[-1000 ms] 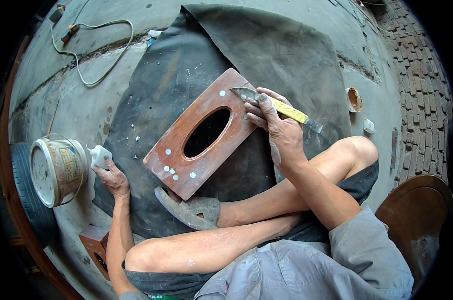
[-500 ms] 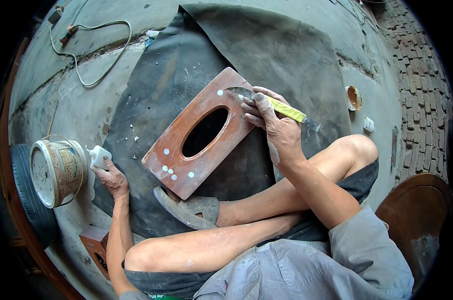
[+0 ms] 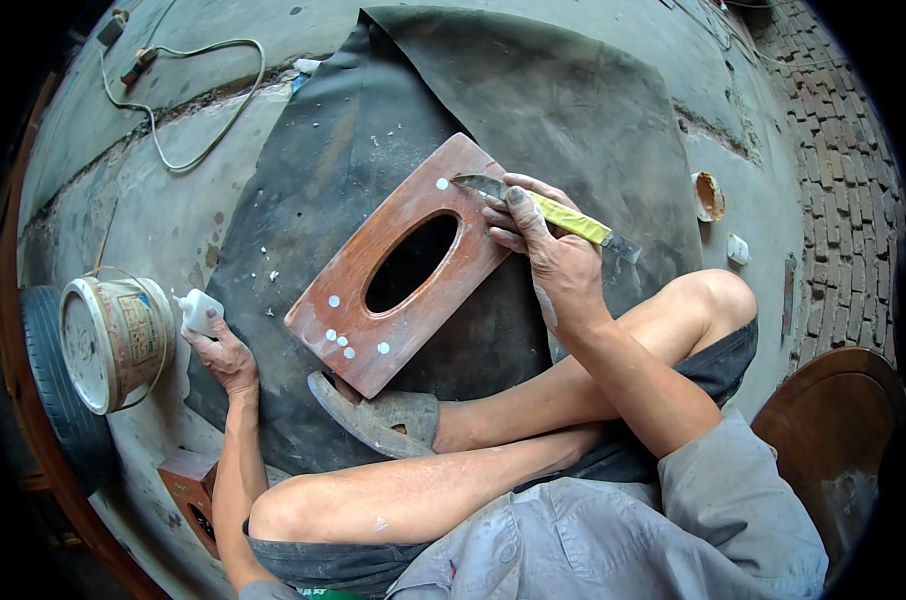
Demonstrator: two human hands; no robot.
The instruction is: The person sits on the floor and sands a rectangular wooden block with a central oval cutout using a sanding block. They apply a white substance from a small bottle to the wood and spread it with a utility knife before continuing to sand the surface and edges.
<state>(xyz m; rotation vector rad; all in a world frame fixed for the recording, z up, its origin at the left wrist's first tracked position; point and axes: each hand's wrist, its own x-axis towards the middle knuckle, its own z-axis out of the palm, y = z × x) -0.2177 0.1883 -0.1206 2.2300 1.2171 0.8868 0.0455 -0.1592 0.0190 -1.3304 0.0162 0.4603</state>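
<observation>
A reddish-brown wooden tissue box with an oval opening lies slantwise before me, dotted with several round white spots. In my right hand is a curved-blade knife whose handle is wrapped in yellow. The blade tip lies over the box's far end, beside a white spot. Fingers of that hand rest along the box's right edge. Off to the left, my left hand grips a small white squeeze bottle with a thin nozzle, apart from the box.
Under the box spreads a dark rubber sheet. A stained bucket and a tire stand at left, near another wooden box. An open tub and a white container sit at right. A cable curls far left.
The tissue box has shifted very slightly. A white spot seen by the knife blade half a second ago no longer shows there. Both hands stay nearly still.
</observation>
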